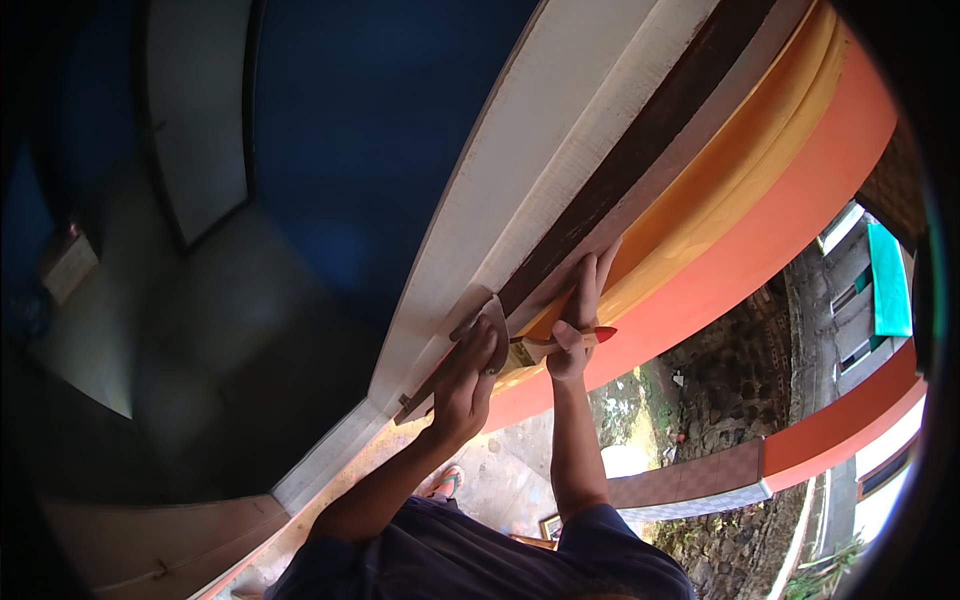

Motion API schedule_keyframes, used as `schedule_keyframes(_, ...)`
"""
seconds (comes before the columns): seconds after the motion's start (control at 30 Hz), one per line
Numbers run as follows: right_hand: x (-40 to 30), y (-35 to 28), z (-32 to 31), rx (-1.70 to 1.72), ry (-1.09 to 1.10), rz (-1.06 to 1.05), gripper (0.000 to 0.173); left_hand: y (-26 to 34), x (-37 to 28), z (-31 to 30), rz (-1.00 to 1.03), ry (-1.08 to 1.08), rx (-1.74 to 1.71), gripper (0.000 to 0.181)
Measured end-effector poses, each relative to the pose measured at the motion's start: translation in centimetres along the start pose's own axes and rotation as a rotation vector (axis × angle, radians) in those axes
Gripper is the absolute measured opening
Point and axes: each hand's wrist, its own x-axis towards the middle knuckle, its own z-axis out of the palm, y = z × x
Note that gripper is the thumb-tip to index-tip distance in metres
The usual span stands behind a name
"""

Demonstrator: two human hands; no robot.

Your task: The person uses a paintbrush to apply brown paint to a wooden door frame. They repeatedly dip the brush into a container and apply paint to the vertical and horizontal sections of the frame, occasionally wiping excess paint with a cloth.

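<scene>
My left hand (466,382) presses a thin, curved greyish-brown sheet (499,334) against a door or window frame; its material is unclear. My right hand (576,326) holds a paintbrush (536,347) under the thumb, with the red tip of its wooden handle pointing right. The fingers of that hand stretch up along the frame's outer edge. A dark brown strip (637,142) runs lengthwise between pale parts of the frame (517,180). Below the left hand, the frame's lower end (409,409) shows a small dark piece.
A yellow moulding (720,202) and a coral wall (750,255) curve along the right. To the left is a dim room with a blue wall (360,150). A sandalled foot (450,480) rests on the floor below. A low tiled wall (690,480) and stony ground lie outside.
</scene>
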Motion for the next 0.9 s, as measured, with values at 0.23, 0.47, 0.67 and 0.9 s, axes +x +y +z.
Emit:
schedule_keyframes(0.23,-0.6,0.2,0.3,0.105,0.053,0.024,0.088,4.9,11.5,1.3,0.261,0.010,-0.155,0.045)
schedule_keyframes(0.47,0.1,1.1,0.7,0.047,0.027,-0.070,0.092,-3.2,-5.6,-0.6,-0.069,0.021,0.002,0.036)
schedule_keyframes(0.67,0.7,0.4,0.5,0.310,0.018,-0.104,0.070,-2.5,2.0,-0.4,0.113,-0.067,-0.118,0.042)
schedule_keyframes(0.9,0.5,1.1,-1.6,0.539,-0.069,-0.120,0.061,-1.6,0.2,-0.3,0.033,-0.036,-0.106,0.046)
